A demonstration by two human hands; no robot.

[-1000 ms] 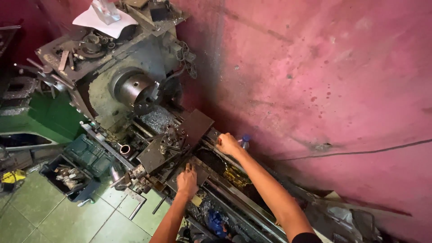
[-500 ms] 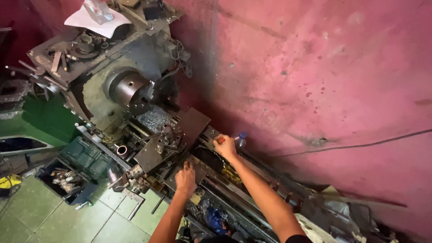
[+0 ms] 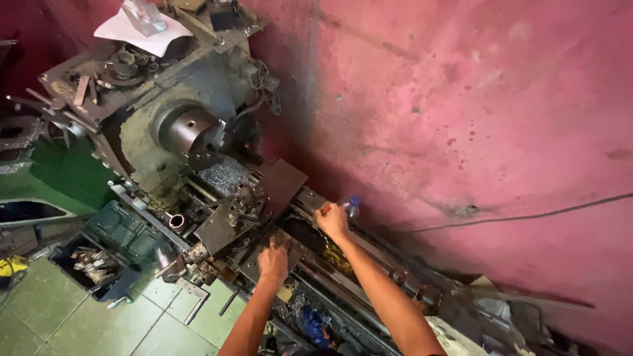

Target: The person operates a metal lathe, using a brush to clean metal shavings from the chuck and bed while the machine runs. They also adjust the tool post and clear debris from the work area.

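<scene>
My right hand point(image 3: 333, 221) has its fingers curled around a small tool with a reddish handle point(image 3: 326, 208), held at the far rail of the lathe bed point(image 3: 369, 254), just beside a little clear bottle with a blue cap point(image 3: 351, 206) at one o'clock of my knuckles. My left hand point(image 3: 273, 258) lies palm down on the dark carriage point(image 3: 250, 260), fingers bent over its edge; I cannot tell whether they grip anything under them. At ten o'clock from that hand stands the tool post point(image 3: 242, 201) on its flat plate, and farther the same way the round steel chuck point(image 3: 191, 135) juts from the grimy headstock point(image 3: 142, 142). A white sheet of paper point(image 3: 138, 33) lies on top of the headstock at eleven o'clock. At eight o'clock, on the green tiled floor point(image 3: 72, 323), sits a dark tray of metal bits point(image 3: 92, 267). The stained pink wall point(image 3: 461, 99) fills everything from twelve to three o'clock.
</scene>
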